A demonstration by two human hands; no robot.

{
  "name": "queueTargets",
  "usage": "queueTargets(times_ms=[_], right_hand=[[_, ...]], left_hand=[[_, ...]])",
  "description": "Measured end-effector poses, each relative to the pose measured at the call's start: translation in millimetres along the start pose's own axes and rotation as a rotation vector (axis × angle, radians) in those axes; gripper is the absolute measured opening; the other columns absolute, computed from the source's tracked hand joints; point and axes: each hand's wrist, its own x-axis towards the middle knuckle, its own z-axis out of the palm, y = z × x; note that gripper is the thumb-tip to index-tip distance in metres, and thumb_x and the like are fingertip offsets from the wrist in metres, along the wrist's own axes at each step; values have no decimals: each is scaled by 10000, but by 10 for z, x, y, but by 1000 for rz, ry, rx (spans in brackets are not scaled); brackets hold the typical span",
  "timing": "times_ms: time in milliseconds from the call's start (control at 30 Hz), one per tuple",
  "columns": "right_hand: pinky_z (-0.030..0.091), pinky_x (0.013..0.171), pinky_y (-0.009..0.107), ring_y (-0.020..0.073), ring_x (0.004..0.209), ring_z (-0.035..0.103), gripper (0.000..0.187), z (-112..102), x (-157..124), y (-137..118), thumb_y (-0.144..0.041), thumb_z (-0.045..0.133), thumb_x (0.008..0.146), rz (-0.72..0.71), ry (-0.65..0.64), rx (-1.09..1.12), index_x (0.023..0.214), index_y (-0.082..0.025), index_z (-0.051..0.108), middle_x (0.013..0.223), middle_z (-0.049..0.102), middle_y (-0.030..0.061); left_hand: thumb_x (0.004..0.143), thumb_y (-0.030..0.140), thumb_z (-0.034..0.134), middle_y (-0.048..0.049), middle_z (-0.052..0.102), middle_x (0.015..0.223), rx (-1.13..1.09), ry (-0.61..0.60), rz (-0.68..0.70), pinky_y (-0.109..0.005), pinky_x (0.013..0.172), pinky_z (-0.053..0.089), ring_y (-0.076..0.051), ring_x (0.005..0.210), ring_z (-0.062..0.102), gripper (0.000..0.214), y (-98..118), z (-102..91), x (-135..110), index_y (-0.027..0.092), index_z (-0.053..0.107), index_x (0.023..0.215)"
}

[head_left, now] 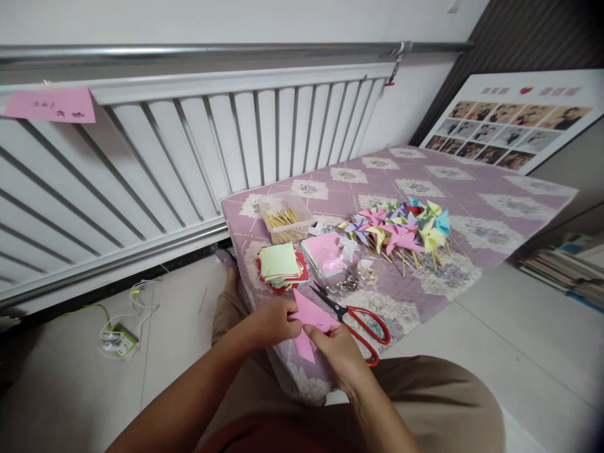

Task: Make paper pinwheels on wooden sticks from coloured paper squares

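Note:
A pink paper pinwheel [311,313] with pointed blades is held between my two hands over the table's near edge. My left hand [279,322] pinches its left side, and my right hand [336,347] grips it from the lower right with the thumb near the middle. Whether a pin sits at its centre is hidden by my fingers. Just beyond my right hand lie scissors [352,309] with red handles, their blades pointing to the upper left. A bag of small metal pieces [348,284] rests behind the scissors.
On the cloth-covered table [415,314] stand a plastic box of wooden sticks [285,219], a stack of coloured paper squares [280,261], pink sheets [325,250] and a pile of finished pinwheels [401,234]. A power strip [121,343] with cables lies on the floor at left.

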Motion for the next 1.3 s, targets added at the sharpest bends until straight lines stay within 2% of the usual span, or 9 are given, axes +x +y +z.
queueTargets(times_ms=[233,300,400,467,633,800,1100,1200,1300], right_hand=[[425,450,240,133,439,549,120,18,85,204,-272,749,623,15,108,86,609,-182,671,512,656,-27],[449,476,250,146,464,578,159,19,111,231,-291,766,606,31,140,162,651,-180,661,546,678,-21],[465,494,259,162,491,607,215,32,127,196,-295,793,566,29,171,287,678,-177,653,582,701,-7],[467,496,256,157,487,608,226,45,127,156,-279,810,540,30,180,361,671,-173,660,575,701,-6],[470,501,243,141,484,610,223,74,125,144,-262,818,551,57,143,444,700,-165,685,591,714,-4],[491,533,250,158,539,640,232,120,90,153,-250,825,551,54,134,463,722,-175,687,625,726,-1],[513,610,286,179,618,651,245,149,69,168,-288,812,586,17,105,437,754,-157,693,703,736,36],[509,606,280,170,636,635,289,84,82,192,-335,784,644,4,69,377,857,-181,663,745,712,17],[465,540,228,129,597,570,235,-68,102,249,-368,732,722,-135,83,233,845,-216,601,707,623,-31]], left_hand=[[641,148,511,62,358,543,-100,63,23,-248,512,229,-88,535,316,158,-14,23,-5,187,389,548],[661,174,553,43,468,643,-273,215,-1,-234,572,307,-105,613,416,55,-43,48,-25,177,498,663],[698,263,611,3,565,839,-618,528,-93,-240,698,383,-133,768,508,210,-122,175,-94,187,547,883],[721,335,619,3,572,839,-812,653,-185,-231,679,387,-130,761,516,241,-168,326,-163,194,545,902],[672,348,697,-28,612,829,-1017,411,-251,-231,641,396,-127,701,520,306,-114,664,-263,154,610,892],[660,317,688,-19,602,693,-1115,394,-223,-252,628,404,-123,623,507,235,12,650,-125,130,634,792],[647,294,698,-28,643,649,-1091,448,-280,-267,597,418,-135,573,543,214,-17,685,-26,110,674,753],[635,299,705,-30,645,634,-1140,452,-298,-262,560,415,-136,542,546,222,30,601,-28,109,672,746],[616,279,726,-38,656,645,-1253,459,-275,-270,579,440,-143,550,564,228,46,490,-4,113,675,764]])
